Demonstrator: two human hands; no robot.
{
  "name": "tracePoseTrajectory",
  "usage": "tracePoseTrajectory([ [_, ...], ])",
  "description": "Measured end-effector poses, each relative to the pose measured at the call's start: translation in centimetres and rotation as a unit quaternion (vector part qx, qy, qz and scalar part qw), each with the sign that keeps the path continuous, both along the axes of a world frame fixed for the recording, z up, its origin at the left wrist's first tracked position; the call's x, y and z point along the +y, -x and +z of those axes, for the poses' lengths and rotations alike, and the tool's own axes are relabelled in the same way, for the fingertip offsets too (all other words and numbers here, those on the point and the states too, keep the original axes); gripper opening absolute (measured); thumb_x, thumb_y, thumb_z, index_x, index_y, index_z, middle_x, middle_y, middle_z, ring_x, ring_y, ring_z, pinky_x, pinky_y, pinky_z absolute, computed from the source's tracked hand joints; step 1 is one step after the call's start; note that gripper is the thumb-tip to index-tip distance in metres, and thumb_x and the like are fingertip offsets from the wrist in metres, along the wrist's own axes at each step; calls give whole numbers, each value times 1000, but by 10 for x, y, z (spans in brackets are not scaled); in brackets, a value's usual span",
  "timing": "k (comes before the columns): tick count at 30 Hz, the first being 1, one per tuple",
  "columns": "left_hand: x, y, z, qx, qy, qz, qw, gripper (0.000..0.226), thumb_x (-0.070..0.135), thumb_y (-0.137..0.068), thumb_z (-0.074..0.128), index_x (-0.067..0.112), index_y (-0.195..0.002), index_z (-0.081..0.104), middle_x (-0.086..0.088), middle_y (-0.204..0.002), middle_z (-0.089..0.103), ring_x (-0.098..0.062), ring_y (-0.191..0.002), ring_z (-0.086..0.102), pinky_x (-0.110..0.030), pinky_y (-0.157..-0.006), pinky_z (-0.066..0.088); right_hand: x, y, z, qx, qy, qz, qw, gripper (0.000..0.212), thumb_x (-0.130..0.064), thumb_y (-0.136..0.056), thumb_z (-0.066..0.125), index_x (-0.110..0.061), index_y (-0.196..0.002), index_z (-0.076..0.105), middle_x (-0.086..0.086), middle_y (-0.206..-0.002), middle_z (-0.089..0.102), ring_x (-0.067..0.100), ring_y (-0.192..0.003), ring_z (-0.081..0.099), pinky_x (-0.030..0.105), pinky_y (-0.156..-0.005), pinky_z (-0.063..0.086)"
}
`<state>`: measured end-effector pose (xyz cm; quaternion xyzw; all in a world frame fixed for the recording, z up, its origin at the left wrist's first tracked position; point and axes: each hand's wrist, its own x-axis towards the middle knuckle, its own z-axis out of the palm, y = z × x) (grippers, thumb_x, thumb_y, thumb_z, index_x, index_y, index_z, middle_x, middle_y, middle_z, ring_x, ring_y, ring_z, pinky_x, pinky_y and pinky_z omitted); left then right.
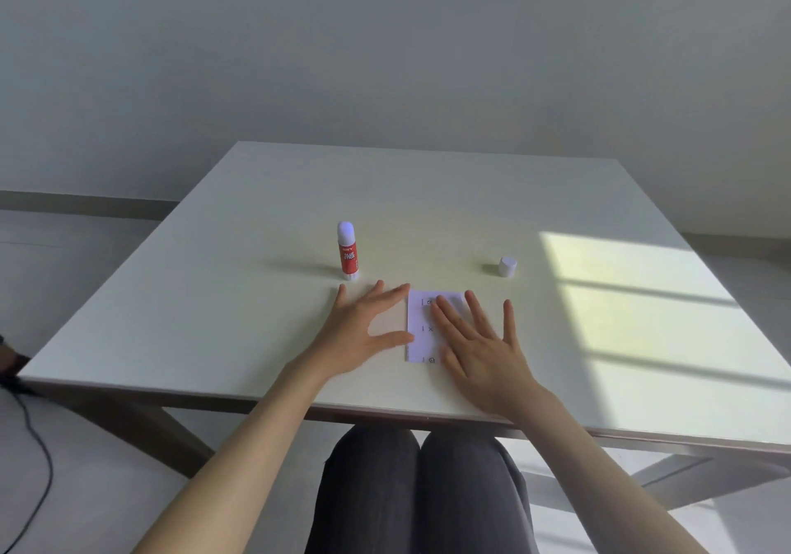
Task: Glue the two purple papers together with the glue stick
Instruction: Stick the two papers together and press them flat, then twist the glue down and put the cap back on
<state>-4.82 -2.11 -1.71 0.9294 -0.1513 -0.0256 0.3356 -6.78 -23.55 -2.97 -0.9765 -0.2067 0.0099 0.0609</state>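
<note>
Your right hand [479,339] lies flat, fingers spread, pressing the pale purple papers [421,331] stacked at the near middle of the bench [428,211]. Your left hand [364,331], also spread, steadies their left edge. You seem to be bonding them; next, rub firmly outward, then recap the glue stick [347,251] with its cap [507,266].

Soft daylight comes from the right of the frame and makes a bright window patch on the desk [642,296]. Shadows fall leftward. Edges bend slightly; focus is a little soft.
</note>
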Motion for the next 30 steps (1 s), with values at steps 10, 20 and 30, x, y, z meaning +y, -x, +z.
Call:
tracePoseTrajectory([
  [10,15,-47,19,-77,219,354,906,24,29,-75,71,9,-88,65,0,-88,68,-23,-82,59,-29,-74,40,-2,7,6,-43,-97,-20,994,60,-39,-98,22,-37,-147,-13,-18,-158,-15,12,-147,-18,42,-114,-20],
  [20,-14,-35,48,56,515,173,838,6,24,-76,74,23,-80,78,9,-94,76,-11,-94,70,-25,-94,45,31,-13,52,294,-681,-186,644,37,-34,-99,43,-8,-120,58,10,-98,69,20,-66,66,28,-62,51],
  [30,-14,-19,63,73,560,107,818,13,17,-81,67,13,-91,73,-3,-89,77,-18,-93,71,-24,-88,51,57,-18,65,388,-765,-123,499,24,-20,-94,53,-1,-89,65,9,-70,71,15,-59,70,21,-56,57],
])
